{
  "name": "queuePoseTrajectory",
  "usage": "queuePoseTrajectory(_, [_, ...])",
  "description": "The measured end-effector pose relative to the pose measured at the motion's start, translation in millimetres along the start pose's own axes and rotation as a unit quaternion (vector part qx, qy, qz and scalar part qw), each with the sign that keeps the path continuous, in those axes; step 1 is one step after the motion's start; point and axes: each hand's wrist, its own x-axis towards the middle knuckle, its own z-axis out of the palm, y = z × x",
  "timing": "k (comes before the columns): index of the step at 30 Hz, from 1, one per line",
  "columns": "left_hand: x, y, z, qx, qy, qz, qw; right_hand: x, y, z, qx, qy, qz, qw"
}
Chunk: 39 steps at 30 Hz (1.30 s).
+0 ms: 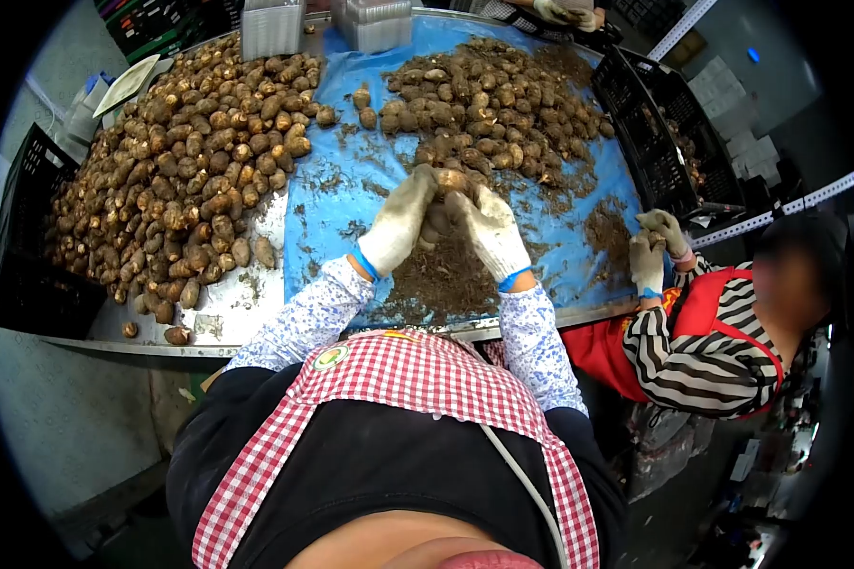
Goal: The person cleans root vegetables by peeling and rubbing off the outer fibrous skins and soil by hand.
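In white work gloves, my left hand (399,224) and my right hand (492,230) meet over the blue sheet (327,204). Between them they grip a brown taro (453,182), fingers closed round its two sides. Just beyond lies a pile of dirty, root-covered taros (484,100). Below my hands is a heap of loose dark root fibres and soil (446,284). To the left spreads a large pile of cleaner taros (190,161), partly on bare metal.
Clear plastic trays (375,24) stand at the far edge. Black crates sit at the left (38,275) and right (650,133). On the right, a co-worker in a striped top (707,341) has gloved hands at the table edge; another person's gloved hands (569,11) show at the far side.
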Motion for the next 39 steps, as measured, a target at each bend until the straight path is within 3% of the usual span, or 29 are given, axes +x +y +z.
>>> queuePoseTrajectory(1, [4, -4, -3, 0.020, -0.040, 0.005, 0.999, 0, -5, 1, 0.109, 0.011, 0.012, 0.994])
queuePoseTrajectory(2, [9, -12, -2, 0.057, -0.020, 0.048, 0.997, 0, -13, 1, 0.217, 0.022, 0.022, 0.976])
queuePoseTrajectory(4, [17, -20, 2, 0.126, 0.026, 0.136, 0.982, -1, -29, -4, 0.122, 0.026, 0.005, 0.992])
queuePoseTrajectory(5, [16, -10, -1, -0.019, -0.026, -0.002, 0.999, -1, -36, -6, 0.075, 0.027, -0.005, 0.997])
queuePoseTrajectory(8, [15, -20, -15, -0.275, -0.072, -0.060, 0.957, 4, -25, -7, -0.175, 0.017, -0.142, 0.974])
queuePoseTrajectory(10, [15, -21, -20, -0.314, -0.096, -0.092, 0.940, 9, 9, -9, -0.239, 0.040, -0.088, 0.966])
queuePoseTrajectory(12, [13, -16, -19, -0.313, -0.112, -0.088, 0.939, 4, 24, -17, -0.178, 0.094, -0.071, 0.977])
queuePoseTrajectory(13, [6, -8, -14, -0.280, -0.084, -0.080, 0.953, 7, 22, -17, 0.046, 0.091, -0.055, 0.993])
queuePoseTrajectory(14, [6, -8, -14, -0.244, -0.098, -0.063, 0.963, 6, 3, -18, 0.269, 0.083, -0.033, 0.959])
queuePoseTrajectory(15, [6, -10, -14, -0.206, -0.111, -0.049, 0.971, 1, -17, -31, 0.091, 0.081, -0.025, 0.992])
queuePoseTrajectory(16, [6, -10, -14, -0.167, -0.126, -0.033, 0.977, 0, -19, -24, 0.086, 0.081, -0.061, 0.991])
queuePoseTrajectory(20, [9, -16, -6, -0.230, -0.165, -0.043, 0.958, 3, -30, -6, 0.029, 0.090, -0.168, 0.981])
queuePoseTrajectory(22, [17, -21, -18, -0.297, -0.219, -0.085, 0.926, 1, -31, -5, -0.108, 0.153, -0.224, 0.957])
queuePoseTrajectory(23, [14, -20, -12, -0.254, -0.132, -0.070, 0.955, 3, -31, -5, -0.066, 0.123, -0.170, 0.976])
queuePoseTrajectory(25, [13, -22, -14, -0.187, -0.149, -0.030, 0.971, 9, -35, -6, 0.019, 0.063, -0.057, 0.996])
queuePoseTrajectory(26, [10, -20, -13, -0.152, -0.159, -0.012, 0.975, 10, -48, -14, -0.036, 0.074, 0.010, 0.997])
queuePoseTrajectory(27, [5, -15, -13, -0.108, -0.198, 0.033, 0.974, 14, -3, -3, -0.209, 0.116, -0.122, 0.963])
queuePoseTrajectory(28, [1, -11, -7, -0.102, -0.179, 0.065, 0.976, 19, 43, 9, -0.372, 0.156, -0.249, 0.881])
queuePoseTrajectory(29, [-3, -8, 3, -0.095, -0.161, 0.102, 0.977, 11, 31, 12, -0.072, 0.036, 0.040, 0.996])
queuePoseTrajectory(30, [-3, 5, 2, -0.106, -0.196, 0.102, 0.970, 0, 18, 17, -0.167, 0.054, 0.021, 0.984])
queuePoseTrajectory(31, [-4, 17, 1, -0.116, -0.230, 0.101, 0.961, -1, 26, 20, -0.169, 0.094, -0.068, 0.979])
queuePoseTrajectory(32, [8, 5, -9, -0.156, -0.182, 0.035, 0.970, -6, 21, 23, -0.165, 0.131, -0.151, 0.966])
queuePoseTrajectory(34, [15, -10, -17, -0.253, -0.143, -0.052, 0.955, -6, -9, -5, -0.102, -0.026, 0.060, 0.993])
queuePoseTrajectory(36, [15, -14, -16, -0.241, -0.170, -0.026, 0.955, -1, 20, -9, -0.166, 0.107, -0.153, 0.968])
queuePoseTrajectory(37, [14, -16, -13, -0.236, -0.183, -0.015, 0.954, -5, -12, -19, -0.122, 0.122, -0.160, 0.972])
queuePoseTrajectory(39, [16, -15, 4, -0.092, -0.135, 0.045, 0.985, -6, -35, -21, -0.099, 0.085, -0.111, 0.985])
